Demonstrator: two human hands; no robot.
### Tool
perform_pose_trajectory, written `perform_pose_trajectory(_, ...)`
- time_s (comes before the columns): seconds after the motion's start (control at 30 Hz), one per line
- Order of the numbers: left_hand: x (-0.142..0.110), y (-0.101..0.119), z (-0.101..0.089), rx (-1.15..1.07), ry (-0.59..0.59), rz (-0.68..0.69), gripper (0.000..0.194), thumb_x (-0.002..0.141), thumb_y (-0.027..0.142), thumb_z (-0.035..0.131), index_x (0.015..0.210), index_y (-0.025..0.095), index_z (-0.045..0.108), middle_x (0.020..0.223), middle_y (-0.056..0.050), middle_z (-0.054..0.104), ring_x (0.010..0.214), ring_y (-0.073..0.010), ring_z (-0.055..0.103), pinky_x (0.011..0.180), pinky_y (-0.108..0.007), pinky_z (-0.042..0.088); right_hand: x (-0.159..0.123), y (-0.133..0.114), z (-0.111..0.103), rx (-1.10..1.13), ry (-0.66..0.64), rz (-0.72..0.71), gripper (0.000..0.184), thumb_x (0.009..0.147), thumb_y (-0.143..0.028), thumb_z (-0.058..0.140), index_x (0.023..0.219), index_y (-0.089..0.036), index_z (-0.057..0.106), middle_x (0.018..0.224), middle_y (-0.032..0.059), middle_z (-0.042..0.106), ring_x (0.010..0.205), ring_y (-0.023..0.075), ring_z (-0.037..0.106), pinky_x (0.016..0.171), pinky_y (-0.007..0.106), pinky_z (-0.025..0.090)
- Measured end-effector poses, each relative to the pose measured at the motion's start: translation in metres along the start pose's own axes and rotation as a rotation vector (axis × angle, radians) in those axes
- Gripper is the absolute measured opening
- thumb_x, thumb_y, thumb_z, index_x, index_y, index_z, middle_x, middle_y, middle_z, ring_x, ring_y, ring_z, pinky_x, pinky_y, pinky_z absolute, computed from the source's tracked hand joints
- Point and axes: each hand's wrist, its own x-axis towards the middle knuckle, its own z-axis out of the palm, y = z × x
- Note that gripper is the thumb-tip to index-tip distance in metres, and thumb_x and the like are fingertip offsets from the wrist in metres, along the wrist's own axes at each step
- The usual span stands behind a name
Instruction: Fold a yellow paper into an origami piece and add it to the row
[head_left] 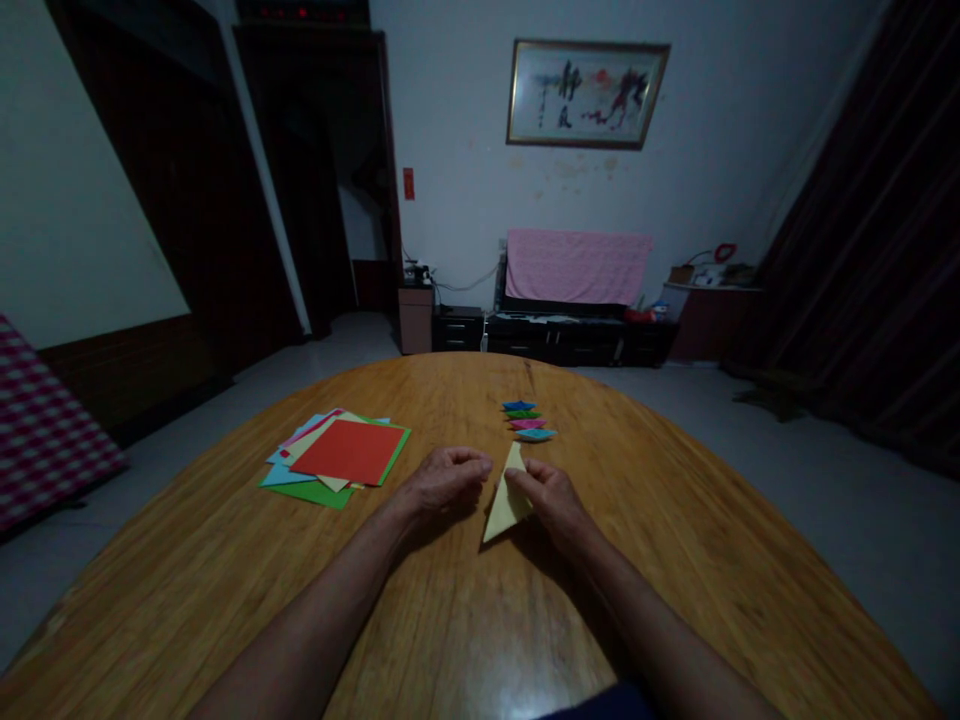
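at the lower centre of the frame, the right hand (553,495) pinches a pale yellow triangle of folded paper (507,514), and the left hand (448,482) curls loosely just beside it, its finger gap impossible to tell. four small boat-shaped paper folds (527,425) in blue, green, pink and light blue lie just above, while loosely stacked coloured paper sheets (349,452) sit left of centre on the brown wooden table (465,610).

Pale yellow paper triangle (505,508), folded, tilted
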Motion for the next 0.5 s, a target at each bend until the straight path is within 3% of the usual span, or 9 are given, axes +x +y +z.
perform_pose_trajectory(0.23, 0.005, -0.003, -0.001, -0.010, 0.021, -0.010, 0.020, 0.064, 0.027, 0.071, 0.075, 0.015, 0.059, 0.054, 0.003, 0.048, 0.042, -0.0062, 0.043, 0.043, -0.020, 0.030, -0.006, 0.002, 0.005, -0.051, -0.208, 0.011, 0.029, 0.071, -0.042, 0.068, 0.075, -0.013, 0.065, 0.062, 0.0026, 0.062, 0.053, 0.0125, 0.054, 0.052, 0.024, 0.038)
perform_pose_trajectory(0.4, 0.001, 0.011, -0.010, -0.074, -0.059, 0.062, 0.021, 0.062, 0.024, 0.074, 0.072, 0.012, 0.059, 0.060, -0.001, 0.055, 0.051, -0.0086, 0.050, 0.050, -0.021, 0.038, -0.002, 0.001, -0.005, 0.335, -0.431, 0.114, 0.056, 0.086, -0.060, 0.042, 0.092, -0.010, 0.066, 0.083, 0.0118, 0.067, 0.071, 0.0196, 0.062, 0.069, 0.033, 0.047)
perform_pose_trajectory(0.5, -0.005, 0.019, -0.009, -0.138, -0.116, 0.080, 0.019, 0.063, 0.021, 0.073, 0.072, 0.013, 0.059, 0.063, -0.002, 0.057, 0.055, -0.0102, 0.054, 0.054, -0.023, 0.041, -0.001, 0.002, -0.004, 0.422, -0.471, 0.161, 0.051, 0.087, -0.054, 0.043, 0.096, -0.009, 0.066, 0.089, 0.0135, 0.067, 0.077, 0.0205, 0.063, 0.076, 0.035, 0.047)
